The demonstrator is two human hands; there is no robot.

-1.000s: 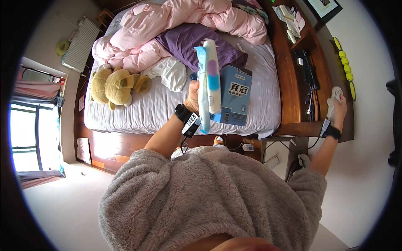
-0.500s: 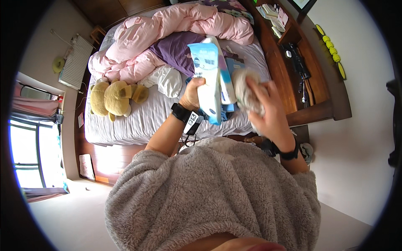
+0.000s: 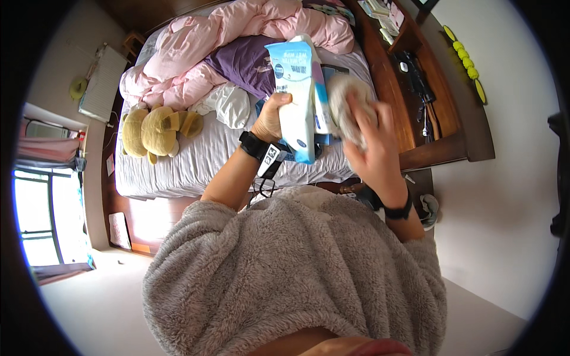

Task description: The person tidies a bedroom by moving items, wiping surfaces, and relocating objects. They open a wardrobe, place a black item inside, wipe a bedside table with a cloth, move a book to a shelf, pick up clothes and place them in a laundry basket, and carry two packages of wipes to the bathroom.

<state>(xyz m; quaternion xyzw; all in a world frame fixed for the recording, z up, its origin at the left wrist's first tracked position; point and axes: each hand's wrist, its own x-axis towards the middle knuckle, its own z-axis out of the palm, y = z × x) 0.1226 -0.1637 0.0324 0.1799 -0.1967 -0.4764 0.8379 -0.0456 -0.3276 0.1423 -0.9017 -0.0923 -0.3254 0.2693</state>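
Observation:
My left hand (image 3: 272, 117) is closed round a blue and white pack of wet wipes (image 3: 297, 107), its thumb lying across the front. Pressed behind that pack is a second white, teal and purple package (image 3: 321, 110). My right hand (image 3: 378, 155) grips a fluffy greyish-beige bundle (image 3: 343, 102), slightly smeared by motion, just right of the packages. Whether the bundle is a cloth or something else I cannot tell. Both wrists wear black bands, and a white device sits on the left one. Behind the packages, blue items on the bed are partly hidden.
The bed (image 3: 166, 184) lies ahead, with a pink quilt (image 3: 196, 65), a purple cloth (image 3: 240, 65), a white crumpled cloth (image 3: 233, 107) and a tan plush toy (image 3: 157, 133). A wooden shelf unit (image 3: 442, 151) with small items borders the right side. A radiator (image 3: 102, 83) stands left.
The whole view has shifted a little, so the bed sits higher and further left. Both hands keep their holds, and the fluffy bundle has tilted slightly.

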